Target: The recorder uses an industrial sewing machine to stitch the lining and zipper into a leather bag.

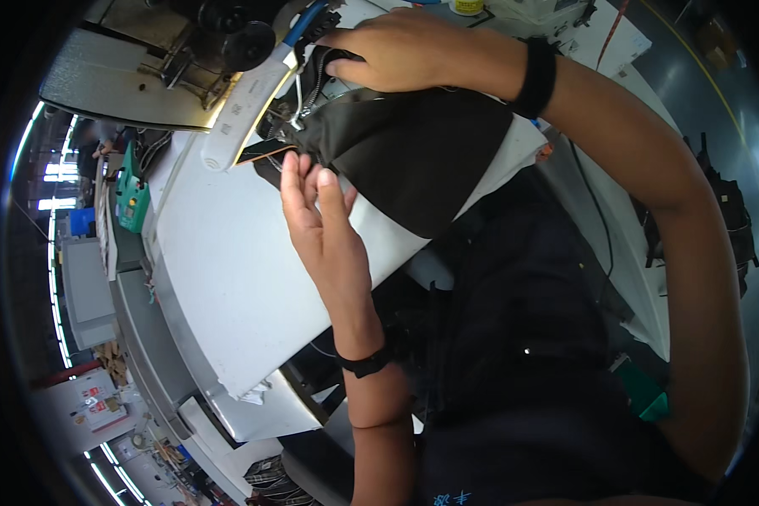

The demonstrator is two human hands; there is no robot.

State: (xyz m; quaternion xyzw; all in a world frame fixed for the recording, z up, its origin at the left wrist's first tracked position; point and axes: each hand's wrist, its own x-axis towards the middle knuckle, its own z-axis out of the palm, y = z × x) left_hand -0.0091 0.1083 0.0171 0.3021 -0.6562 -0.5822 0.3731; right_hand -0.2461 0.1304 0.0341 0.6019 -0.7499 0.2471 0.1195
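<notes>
A sewing machine with a pale, lit housing (240,114) stands at the upper left. Dark olive fabric (422,160) with a metal zipper (316,72) lies on the white table (215,261), under and beside the machine's needle area. My right hand (396,52) reaches across from the right, fingers curled onto the zipper strip and fabric beside the needle. My left hand (316,211) is palm-up at the fabric's left edge, fingers loosely bent and apart, their tips touching the fabric near a thin orange strip (270,155).
A green box-like device (131,190) sits left of the table. A blurred person (101,143) is farther back. A cable (594,202) runs down at right, near a dark bag-like bundle (725,211). A yellow-labelled container (466,5) stands at the top.
</notes>
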